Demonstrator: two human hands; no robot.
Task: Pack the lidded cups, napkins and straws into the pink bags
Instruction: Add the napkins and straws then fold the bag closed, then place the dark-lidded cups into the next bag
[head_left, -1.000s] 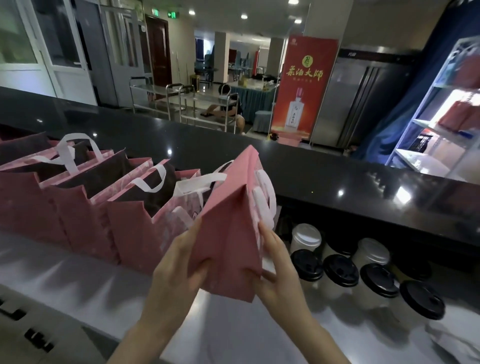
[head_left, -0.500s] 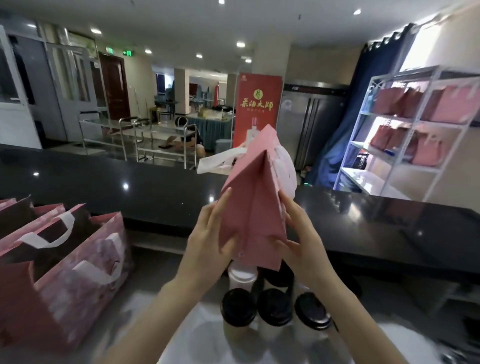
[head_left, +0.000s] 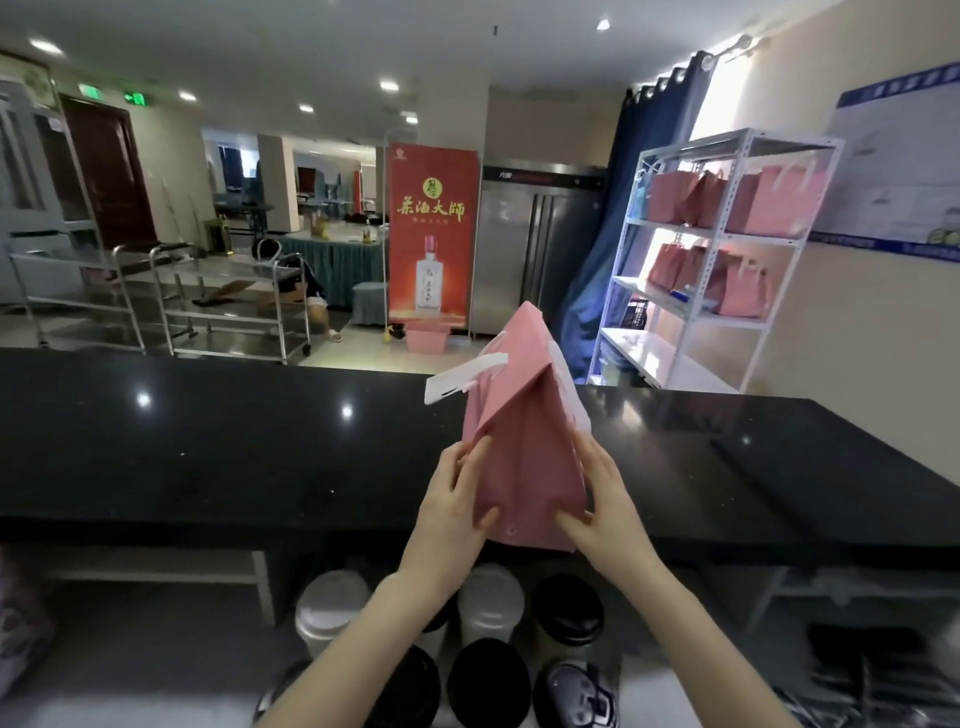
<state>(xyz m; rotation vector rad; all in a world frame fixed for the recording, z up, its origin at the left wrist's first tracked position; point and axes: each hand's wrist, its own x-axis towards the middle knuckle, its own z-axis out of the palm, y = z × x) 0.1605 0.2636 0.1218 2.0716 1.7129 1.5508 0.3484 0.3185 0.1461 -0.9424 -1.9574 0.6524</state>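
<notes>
I hold a folded pink bag (head_left: 524, 447) upright in the air above the black counter, its white handles (head_left: 462, 376) sticking out to the left. My left hand (head_left: 457, 506) grips its lower left side with thumb and fingers. My right hand (head_left: 602, 499) holds the lower right edge. Below my forearms stand several lidded cups: white-lidded ones (head_left: 332, 605) at the back and black-lidded ones (head_left: 488, 680) nearer me. No napkins or straws show.
A raised black counter (head_left: 234, 447) runs across in front. A pink bag's edge (head_left: 21, 639) shows at far left on the lower worktop. A white shelf rack (head_left: 727, 260) with more pink bags stands beyond at right.
The view has swung right and up; the row of open pink bags has left the view. The bag in my hands stays folded, raised slightly, with both hands lower on it.
</notes>
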